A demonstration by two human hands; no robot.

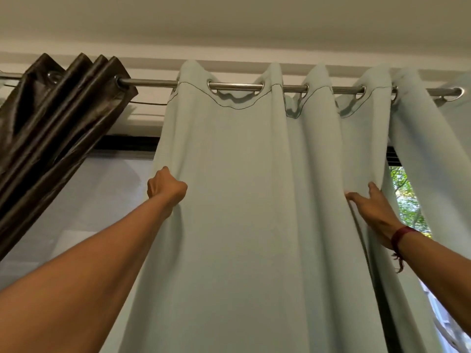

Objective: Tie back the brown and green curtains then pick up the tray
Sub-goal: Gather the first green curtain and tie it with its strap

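Note:
A pale green curtain (242, 200) hangs by metal eyelets from a steel rod (153, 82) and fills the middle and right of the view. My left hand (167, 188) is clenched on the curtain's left edge, arm stretched up. My right hand (374, 210), with a dark red wristband, grips a fold of the same curtain further right, fingers tucked behind the cloth. The shiny brown curtain (51, 118) is bunched in pleats at the upper left, slanting down to the left edge. No tray is in view.
A white sheer panel (89, 200) covers the window between the two curtains. Green foliage (407, 200) shows through a gap at the right. The ceiling (229, 21) sits close above the rod.

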